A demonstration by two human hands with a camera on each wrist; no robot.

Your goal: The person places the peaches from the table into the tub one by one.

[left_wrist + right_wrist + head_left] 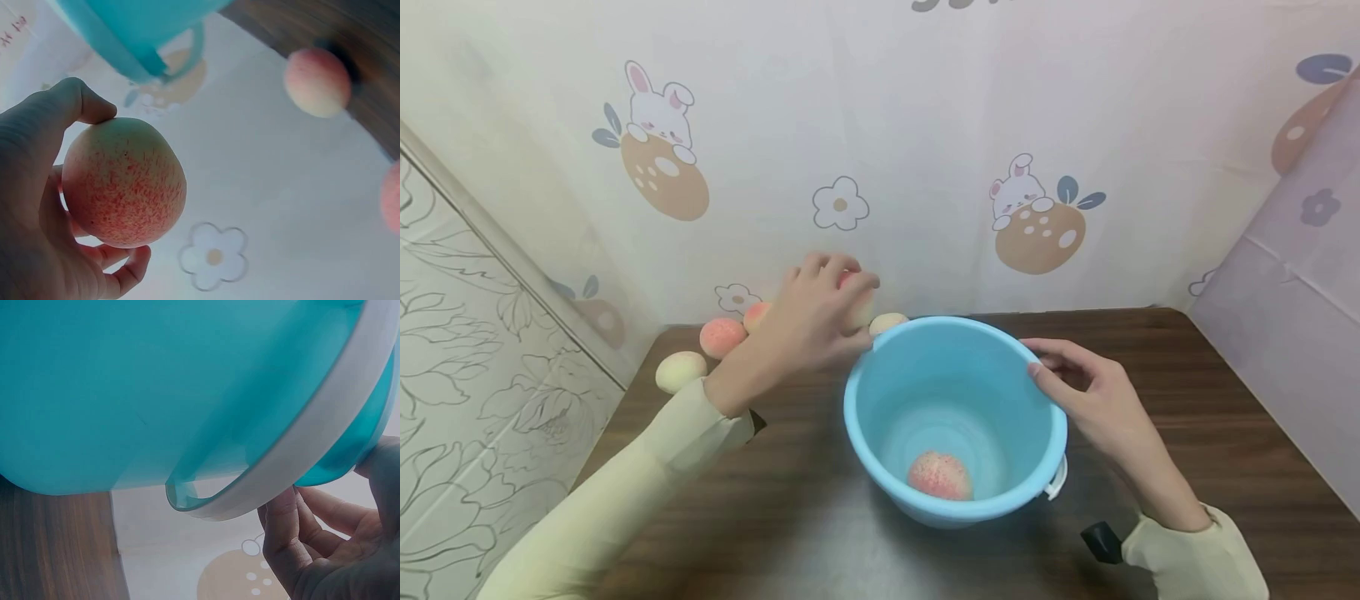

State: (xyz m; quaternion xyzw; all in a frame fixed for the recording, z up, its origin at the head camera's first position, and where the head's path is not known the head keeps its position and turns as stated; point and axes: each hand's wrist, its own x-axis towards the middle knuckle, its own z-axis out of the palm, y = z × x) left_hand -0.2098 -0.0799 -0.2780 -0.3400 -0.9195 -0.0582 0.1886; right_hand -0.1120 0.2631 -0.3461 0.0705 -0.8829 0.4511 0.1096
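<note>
In the head view a light blue bucket [955,358] stands on the table with its mouth towards me. One speckled pink peach [940,477] lies at its bottom. My left hand [811,315] is raised just left of the bucket's rim and grips another peach [125,184], pale at one end and red-speckled, between thumb and fingers. On the bucket's right side my right hand [1086,392] holds the rim, thumb over the edge and fingers outside. The right wrist view shows the white handle [300,444] hanging along the bucket's outer wall near those fingers.
Left of the bucket, along the table's back left, lie a pale peach [681,372], a pink peach [723,337] and one partly hidden peach [756,315]. Another pale peach [889,322] shows behind the bucket's rim. A printed cloth [917,167] hangs behind the brown table [760,508].
</note>
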